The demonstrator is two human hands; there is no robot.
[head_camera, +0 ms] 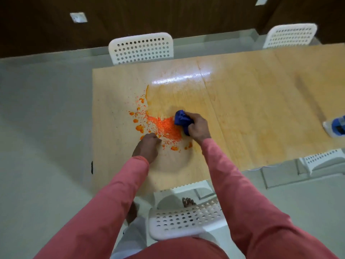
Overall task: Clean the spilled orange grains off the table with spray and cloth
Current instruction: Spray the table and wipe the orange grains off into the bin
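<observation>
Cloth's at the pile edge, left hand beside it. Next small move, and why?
Probably sweep the cloth, gripped in the right hand, leftward through the grains toward the left hand. The densest heap lies right beside the cloth, the left hand sits at the pile's near edge, and loose bits scatter farther left.

Orange grains heaped wet on table — bunched blue cloth touching heap's right edge.

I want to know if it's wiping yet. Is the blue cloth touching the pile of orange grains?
Touching. The head view shows the crumpled blue cloth, gripped by the right hand, pressed against the edge of the orange grain pile, no gap.
</observation>
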